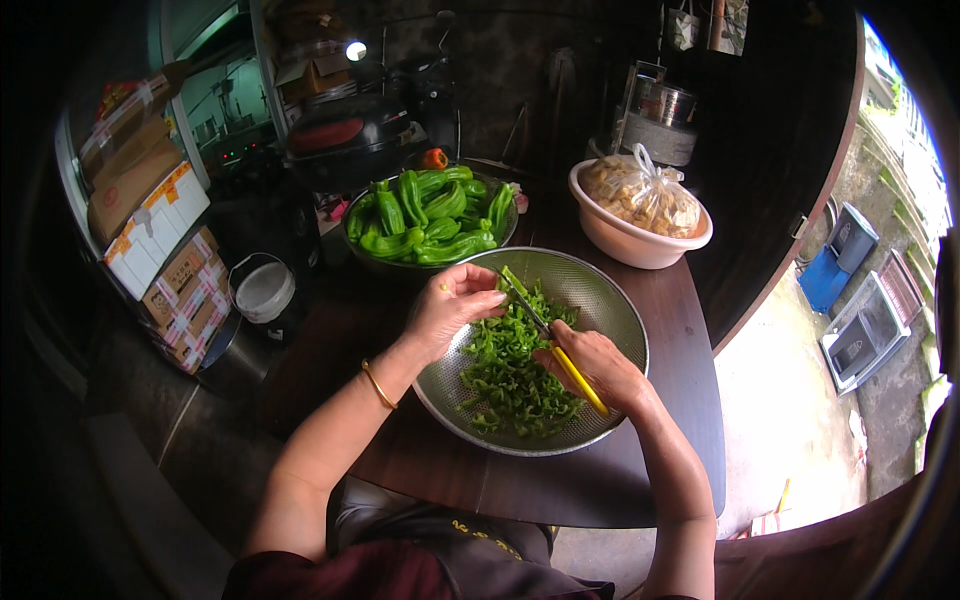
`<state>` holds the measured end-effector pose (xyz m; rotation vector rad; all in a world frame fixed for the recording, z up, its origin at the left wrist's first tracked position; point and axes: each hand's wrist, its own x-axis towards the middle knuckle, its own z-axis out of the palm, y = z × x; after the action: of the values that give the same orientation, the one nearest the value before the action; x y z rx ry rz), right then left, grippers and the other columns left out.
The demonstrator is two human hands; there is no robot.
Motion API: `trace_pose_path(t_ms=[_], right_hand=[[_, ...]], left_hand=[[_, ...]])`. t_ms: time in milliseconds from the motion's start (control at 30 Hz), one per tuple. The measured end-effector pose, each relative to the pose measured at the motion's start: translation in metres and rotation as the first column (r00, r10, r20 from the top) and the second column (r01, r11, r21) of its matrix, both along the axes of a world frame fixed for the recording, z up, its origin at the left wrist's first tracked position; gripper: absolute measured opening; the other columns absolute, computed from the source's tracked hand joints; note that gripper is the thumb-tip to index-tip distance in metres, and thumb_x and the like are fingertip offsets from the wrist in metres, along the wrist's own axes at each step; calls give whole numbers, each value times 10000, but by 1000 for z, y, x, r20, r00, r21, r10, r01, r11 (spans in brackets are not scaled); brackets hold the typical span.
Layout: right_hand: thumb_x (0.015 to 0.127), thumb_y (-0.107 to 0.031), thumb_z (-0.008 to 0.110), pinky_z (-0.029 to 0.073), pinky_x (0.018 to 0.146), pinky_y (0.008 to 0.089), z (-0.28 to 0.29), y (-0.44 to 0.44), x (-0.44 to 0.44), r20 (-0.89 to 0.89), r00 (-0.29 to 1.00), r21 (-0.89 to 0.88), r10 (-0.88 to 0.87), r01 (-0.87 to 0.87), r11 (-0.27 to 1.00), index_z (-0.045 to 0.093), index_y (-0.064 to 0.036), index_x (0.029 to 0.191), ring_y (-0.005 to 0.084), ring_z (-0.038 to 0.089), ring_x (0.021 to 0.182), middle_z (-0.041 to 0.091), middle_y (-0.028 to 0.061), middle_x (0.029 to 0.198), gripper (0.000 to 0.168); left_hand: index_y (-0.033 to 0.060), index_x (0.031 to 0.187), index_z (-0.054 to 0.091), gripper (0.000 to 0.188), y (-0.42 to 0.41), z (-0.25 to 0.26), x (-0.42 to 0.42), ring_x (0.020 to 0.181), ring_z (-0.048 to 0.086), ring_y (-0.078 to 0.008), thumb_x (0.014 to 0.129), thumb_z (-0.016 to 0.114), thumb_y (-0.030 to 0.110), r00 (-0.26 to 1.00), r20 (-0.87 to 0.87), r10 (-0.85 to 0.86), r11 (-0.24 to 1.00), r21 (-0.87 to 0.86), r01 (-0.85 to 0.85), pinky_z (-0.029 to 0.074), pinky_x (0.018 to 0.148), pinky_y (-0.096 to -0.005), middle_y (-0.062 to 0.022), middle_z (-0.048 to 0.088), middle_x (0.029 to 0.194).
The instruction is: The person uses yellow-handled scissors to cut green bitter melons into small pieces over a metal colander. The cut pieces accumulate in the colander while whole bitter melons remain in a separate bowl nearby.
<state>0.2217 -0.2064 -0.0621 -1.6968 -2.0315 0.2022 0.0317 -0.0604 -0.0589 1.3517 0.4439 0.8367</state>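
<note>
My left hand (456,304) pinches a piece of green pepper (514,279) above the left side of a perforated metal colander (636,330). In my right hand (596,367) are scissors with yellow handles (576,375), their blades pointing up and left, close to the held piece. Beneath both hands, many cut strips of green pepper (517,397) lie in the colander. Whole long green peppers (442,206) fill a wide bowl just beyond my left hand. Whether the blades touch the held piece is hard to tell.
The colander stands on a dark wooden table (675,322). At its back right, a pink plastic basin (645,251) holds a knotted clear bag of pale brown food (637,199). A red pepper (433,159) is behind the bowl. Stacked cardboard boxes (184,289) and a bucket (262,291) are at left.
</note>
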Motion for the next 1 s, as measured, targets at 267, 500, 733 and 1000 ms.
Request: trace_pose_path(t_ms=[267,500,733,1000], right_hand=[[935,-282,634,461,597,497,3,1,1,-58,998,-21,-34,33,999,476,-3,890,440,608,685,600,220,684,324],[923,-281,654,462,595,489,0,2,1,-34,999,2,-25,25,1000,490,-7,898,434,609,690,602,216,685,320],[929,-299,644,460,600,489,11,-1,-1,-106,993,-51,-54,49,997,493,-12,912,438,605,691,598,221,679,325],[949,-335,610,467,622,499,4,2,2,-61,998,-75,-1,-3,997,485,-5,934,431,615,689,610,213,702,353]], left_hand=[[-3,1036,583,165,1,5,-6,832,701,-202,888,651,26,998,5,-57,987,-150,57,614,783,-321,-123,675,939],[3,997,583,129,8,2,-9,807,706,-200,889,646,32,979,38,-201,934,-293,204,618,767,-323,-105,674,890],[22,986,596,124,9,1,-8,825,703,-200,877,648,0,995,68,-76,968,-236,90,608,787,-321,-110,687,901],[-7,998,582,117,4,4,-4,846,698,-199,893,633,-7,999,39,-13,993,-115,17,613,788,-328,-113,672,939]])
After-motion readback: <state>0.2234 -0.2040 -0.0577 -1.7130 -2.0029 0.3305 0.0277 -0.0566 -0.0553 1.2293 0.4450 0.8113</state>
